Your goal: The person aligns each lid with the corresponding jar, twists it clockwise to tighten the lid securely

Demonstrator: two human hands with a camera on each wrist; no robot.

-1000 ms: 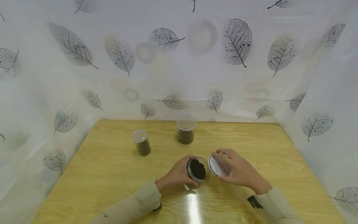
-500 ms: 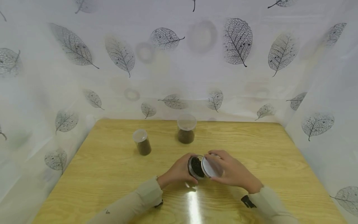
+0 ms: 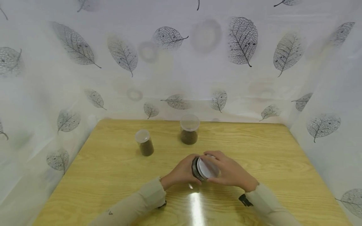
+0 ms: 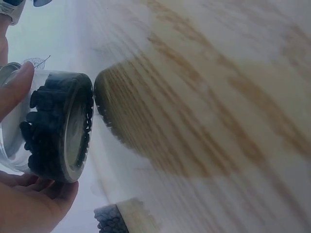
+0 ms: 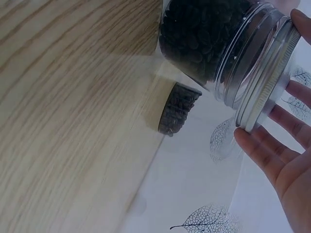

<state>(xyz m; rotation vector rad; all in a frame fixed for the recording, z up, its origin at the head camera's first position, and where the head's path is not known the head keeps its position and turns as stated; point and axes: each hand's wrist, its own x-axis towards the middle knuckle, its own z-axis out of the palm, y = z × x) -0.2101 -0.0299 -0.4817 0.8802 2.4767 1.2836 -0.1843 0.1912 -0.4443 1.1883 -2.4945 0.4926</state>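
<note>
My left hand (image 3: 185, 171) grips a clear jar (image 5: 204, 43) part-filled with dark beans, its fingers and thumb curled round the side. The jar's bottom rests on or just above the table; which, I cannot tell. Between the thumb and fingers of my right hand (image 3: 230, 172) is a silver screw lid (image 3: 208, 169), pinched by its edge. The lid lies over the jar's mouth, slightly tilted. In the right wrist view the lid's ridged rim (image 5: 267, 82) meets the jar's threaded neck. Beans are hidden from above by the lid.
A wooden table (image 3: 113, 188) spreads under both hands. Behind them stands a wide clear jar (image 3: 189, 133) part-filled with brown contents. A slimmer lidded jar (image 3: 145, 144) with brown contents is at the left. Leaf-patterned sheeting (image 3: 181, 72) hangs round the table's back and sides.
My right hand has moved left, bringing the lid from beside the jar to over its mouth, covering the beans from above. My left hand has kept its grip on the jar.
</note>
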